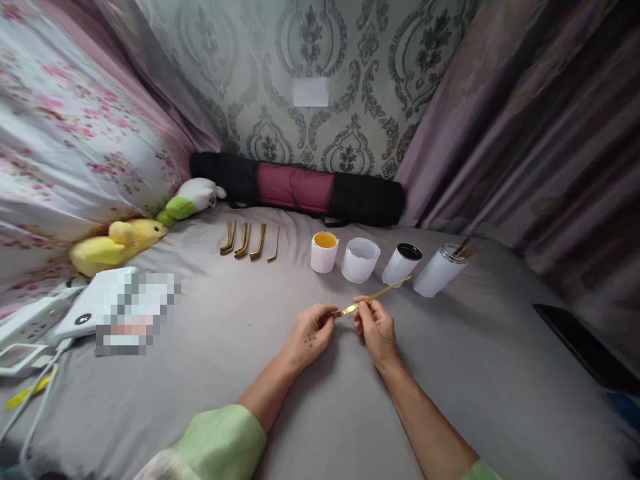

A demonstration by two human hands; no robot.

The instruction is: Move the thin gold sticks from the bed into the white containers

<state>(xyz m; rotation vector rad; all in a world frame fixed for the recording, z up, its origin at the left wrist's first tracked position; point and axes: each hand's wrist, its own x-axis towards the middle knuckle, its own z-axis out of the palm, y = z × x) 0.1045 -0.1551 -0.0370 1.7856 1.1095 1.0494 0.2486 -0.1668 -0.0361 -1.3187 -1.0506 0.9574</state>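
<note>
My left hand (311, 333) is closed in a pinch on the near, brownish end of a thin gold-coloured stick (387, 289). A little further along, beside a shiny gold section, the fingers of my right hand (379, 331) grip the same stick. Its slim end slants up to the right, in front of a white-wrapped container with a black inside (399, 267). Behind my hands stand a white cup with yellow inside (324, 255) and a wider whitish cup (360, 261). A white-wrapped jar (437, 272) holds several thin sticks.
Bundles of thin gold sticks with bent ends (242, 241) lie on the grey sheet (210, 373). A black and maroon bag (295, 187) lies along the wall. At left are plush toys (120, 247), a white device (95, 307) and cables; a dark flat object (585, 343) lies right.
</note>
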